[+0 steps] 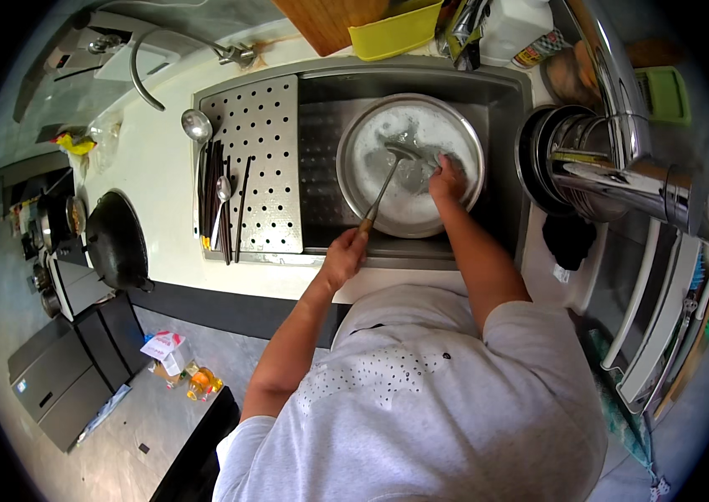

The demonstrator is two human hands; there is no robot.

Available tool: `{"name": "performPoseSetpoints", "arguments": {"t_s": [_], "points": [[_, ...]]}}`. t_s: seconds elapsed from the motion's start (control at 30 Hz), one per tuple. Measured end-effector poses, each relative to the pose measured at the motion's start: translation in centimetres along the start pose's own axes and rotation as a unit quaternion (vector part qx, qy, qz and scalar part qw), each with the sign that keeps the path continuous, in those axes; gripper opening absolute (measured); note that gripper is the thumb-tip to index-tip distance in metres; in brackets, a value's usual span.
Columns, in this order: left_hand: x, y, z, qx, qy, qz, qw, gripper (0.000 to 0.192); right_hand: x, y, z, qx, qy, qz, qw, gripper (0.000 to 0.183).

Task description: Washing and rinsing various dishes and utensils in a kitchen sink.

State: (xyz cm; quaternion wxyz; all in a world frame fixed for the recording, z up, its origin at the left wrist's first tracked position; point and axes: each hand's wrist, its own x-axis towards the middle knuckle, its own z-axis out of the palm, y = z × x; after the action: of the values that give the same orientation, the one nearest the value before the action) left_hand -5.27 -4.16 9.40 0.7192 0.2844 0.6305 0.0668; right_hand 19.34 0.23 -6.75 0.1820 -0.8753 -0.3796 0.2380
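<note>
My left hand (345, 257) grips the wooden handle of a metal wok spatula (385, 188). The spatula slants up and to the right, its head lying in a round steel basin (343, 182) of foamy water. Over the right part of that basin is my right hand (448, 180), fingers close to the spatula's head and partly down at the suds. Whether those fingers hold something is hidden by foam and by the hand itself. The basin stands inside a steel sink (323, 207), towards its right end.
A perforated steel drain board (260, 207) covers the sink's left part, bearing chopsticks (209, 182), a ladle (197, 126) and a spoon (222, 191). Left stands a black wok (117, 241); above, a curved faucet (141, 81) and yellow tub (395, 31). Stacked pans (571, 163) sit right.
</note>
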Motion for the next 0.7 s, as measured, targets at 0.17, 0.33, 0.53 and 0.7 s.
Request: {"name": "performPoseSetpoints", "arguments": {"t_s": [0.17,0.33,0.53,0.7], "points": [[0.5,-0.4,-0.3,0.001,-0.012,0.043,0.999,0.033,-0.3,-0.2,0.8,0.37,-0.169,0.176,0.896,0.027],[0.3,-0.3,-0.2,0.022,0.009,0.033,0.999,0.033,-7.8,-5.4,0.4,0.237,-0.057,-0.26,0.934,0.018],[1.6,-1.9,-1.1,0.105,0.013,0.154,0.982,0.038,-3.7,-6.9,0.9,0.152,-0.068,-0.176,0.97,0.016],[-3.1,-0.2,-0.2,0.335,0.166,0.235,0.897,0.04,-1.1,-5.9,1.3,0.175,0.109,-0.137,0.969,0.012]]}}
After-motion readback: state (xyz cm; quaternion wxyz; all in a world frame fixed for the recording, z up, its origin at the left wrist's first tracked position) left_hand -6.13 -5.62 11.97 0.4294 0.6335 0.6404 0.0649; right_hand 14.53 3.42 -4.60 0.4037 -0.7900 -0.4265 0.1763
